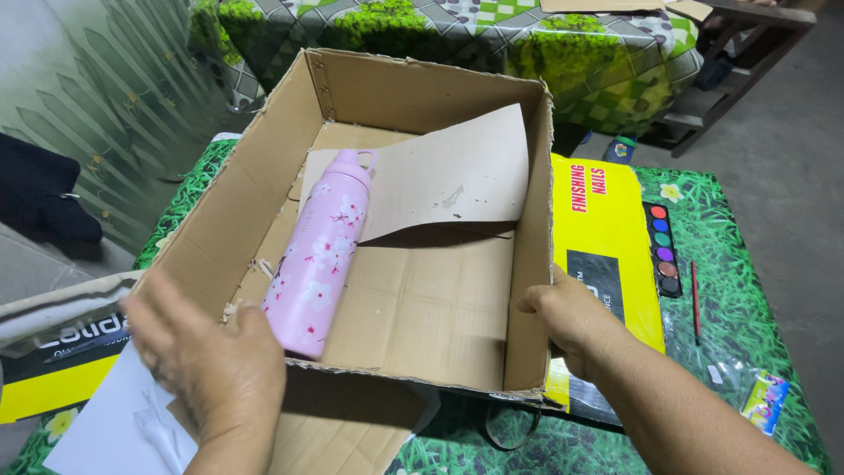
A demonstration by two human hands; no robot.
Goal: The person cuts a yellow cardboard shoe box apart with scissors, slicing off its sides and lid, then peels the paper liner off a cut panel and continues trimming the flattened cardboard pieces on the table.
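An open brown cardboard box (246, 185) stands on a table with a green grass-print cover. Inside lies a pink bottle (321, 251) with white and pink flower print, its cap pointing away from me. A loose cardboard sheet (448, 171) leans across the box's back right. My left hand (207, 356) rests at the near left corner of the box, fingers spread, its thumb close to the bottle's base. My right hand (567, 317) grips the box's right wall near the front corner.
A yellow and black flat carton (607, 229) lies right of the box, beside a paint palette (664, 249) and a thin red brush (694, 299). A yellow-black package (53, 369) and white paper (105, 422) lie at left. Another covered table (492, 35) stands behind.
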